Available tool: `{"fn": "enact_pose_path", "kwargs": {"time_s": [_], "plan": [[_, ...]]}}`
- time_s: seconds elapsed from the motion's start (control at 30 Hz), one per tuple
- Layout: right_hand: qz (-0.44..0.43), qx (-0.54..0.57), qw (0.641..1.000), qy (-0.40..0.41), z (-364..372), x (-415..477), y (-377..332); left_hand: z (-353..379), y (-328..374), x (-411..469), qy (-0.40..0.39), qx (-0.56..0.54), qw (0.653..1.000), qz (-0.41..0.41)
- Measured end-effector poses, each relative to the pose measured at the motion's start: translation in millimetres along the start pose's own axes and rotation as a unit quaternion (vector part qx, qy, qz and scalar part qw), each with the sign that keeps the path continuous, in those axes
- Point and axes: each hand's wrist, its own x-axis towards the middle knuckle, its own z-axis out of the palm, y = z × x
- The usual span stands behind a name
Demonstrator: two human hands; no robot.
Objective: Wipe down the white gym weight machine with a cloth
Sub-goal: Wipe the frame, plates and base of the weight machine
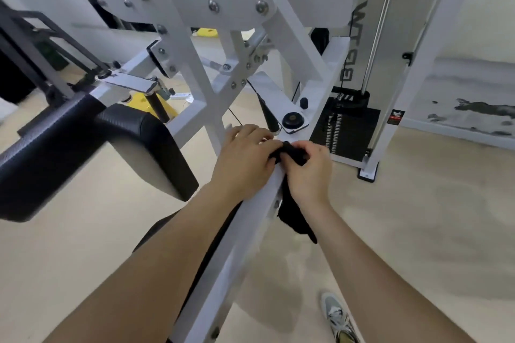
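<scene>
Cloth (296, 217) bunched on white machine's frame bar (250, 220); left hand (245, 160) and right hand (306, 172) both pinch it. I judge a regrip mid-wipe; next, stroke along bar.

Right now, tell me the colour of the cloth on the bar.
Black. The soft black cloth, draped over the white metal bar, shows best in the head view.

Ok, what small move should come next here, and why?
Probably draw the cloth down the white bar toward the body. The left hand and right hand both grip it bunched on the bar's top, and its tail hangs loose off the right side.
</scene>
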Motion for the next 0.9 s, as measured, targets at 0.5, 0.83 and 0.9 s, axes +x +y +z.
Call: {"fn": "enact_pose_path", "kwargs": {"time_s": [0.5, 0.83, 0.9], "plan": [[-0.316, -0.174, 0.893, -0.27, -23, -158, 18, -46, 31, -197, -0.059, 0.104, 0.993, 0.002], [-0.287, -0.101, 0.89, -0.34, -11, -231, -3, -44, 51, -312, 0.037, 0.074, 0.988, -0.133], [-0.183, -0.034, 0.927, -0.325, -14, -222, -4, -37, 58, -306, 0.019, 0.076, 0.985, -0.15]]}}
